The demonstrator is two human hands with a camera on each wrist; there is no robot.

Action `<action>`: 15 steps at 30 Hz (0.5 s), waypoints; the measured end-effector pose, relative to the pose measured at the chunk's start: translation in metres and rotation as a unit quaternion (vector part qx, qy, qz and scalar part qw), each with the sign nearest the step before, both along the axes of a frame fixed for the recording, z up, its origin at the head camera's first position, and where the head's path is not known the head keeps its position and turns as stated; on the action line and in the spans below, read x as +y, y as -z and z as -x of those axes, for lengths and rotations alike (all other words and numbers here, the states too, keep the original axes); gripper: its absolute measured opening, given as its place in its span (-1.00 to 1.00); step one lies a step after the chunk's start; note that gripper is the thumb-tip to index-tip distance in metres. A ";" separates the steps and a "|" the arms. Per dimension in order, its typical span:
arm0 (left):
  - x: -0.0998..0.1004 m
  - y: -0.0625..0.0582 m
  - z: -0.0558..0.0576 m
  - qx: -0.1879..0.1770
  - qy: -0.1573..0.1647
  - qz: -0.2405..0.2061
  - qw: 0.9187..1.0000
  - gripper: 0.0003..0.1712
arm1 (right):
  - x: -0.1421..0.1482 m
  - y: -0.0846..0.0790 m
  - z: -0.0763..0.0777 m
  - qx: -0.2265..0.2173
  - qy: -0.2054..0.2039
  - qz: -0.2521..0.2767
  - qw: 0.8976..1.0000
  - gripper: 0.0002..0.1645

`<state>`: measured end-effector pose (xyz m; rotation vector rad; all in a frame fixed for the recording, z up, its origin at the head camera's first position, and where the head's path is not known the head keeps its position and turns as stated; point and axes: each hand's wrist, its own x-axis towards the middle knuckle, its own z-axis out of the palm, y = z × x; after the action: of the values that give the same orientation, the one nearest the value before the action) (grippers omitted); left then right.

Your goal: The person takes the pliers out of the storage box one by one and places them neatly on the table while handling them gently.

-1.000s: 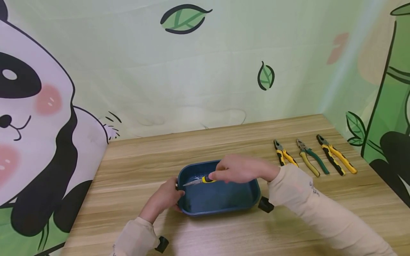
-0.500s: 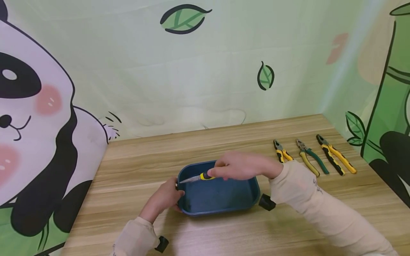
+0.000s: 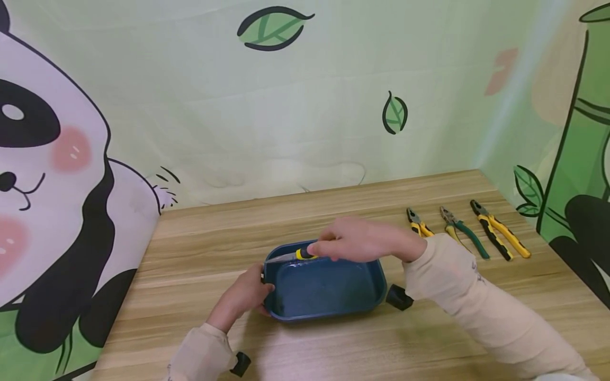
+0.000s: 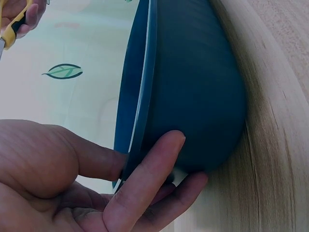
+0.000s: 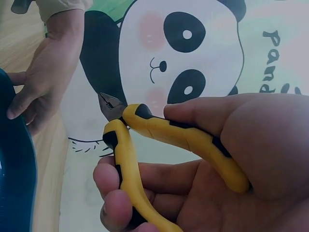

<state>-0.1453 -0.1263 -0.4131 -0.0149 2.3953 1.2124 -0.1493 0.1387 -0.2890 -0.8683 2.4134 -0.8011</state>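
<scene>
A dark blue rectangular basin (image 3: 329,288) sits on the wooden table. My left hand (image 3: 244,292) grips its left end, with the thumb over the rim and the fingers against the outer wall in the left wrist view. Above the basin's far side, my right hand (image 3: 359,239) holds long-nose pliers (image 3: 304,254), whose pointed nose faces left toward the basin's far left corner. The right wrist view shows their yellow and black handles (image 5: 169,133) spread apart, the thumb along one and the fingers curled round the other.
To the right lie three more tools in a row: yellow-black pliers (image 3: 415,221) partly behind the right sleeve, green and yellow-handled pliers (image 3: 467,233), and larger yellow-black pliers (image 3: 498,230). A printed cloth (image 3: 310,116) with a panda hangs behind the table.
My right hand has moved the long-nose pliers up and toward the far rim of the basin. The left hand and the basin have stayed in place.
</scene>
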 end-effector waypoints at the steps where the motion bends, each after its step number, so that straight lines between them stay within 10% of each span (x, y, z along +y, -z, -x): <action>1: 0.000 0.000 0.000 -0.001 0.000 -0.001 1.000 -0.52 | 0.001 -0.001 0.000 0.001 0.001 0.000 1.000 -0.48; 15: 0.000 0.002 0.000 0.004 -0.004 -0.002 1.000 -0.53 | 0.008 -0.020 0.000 0.014 0.029 0.007 0.999 -0.56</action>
<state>-0.1457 -0.1261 -0.4154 -0.0203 2.4017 1.2228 -0.1490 0.1469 -0.2694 -0.8216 2.4704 -0.8331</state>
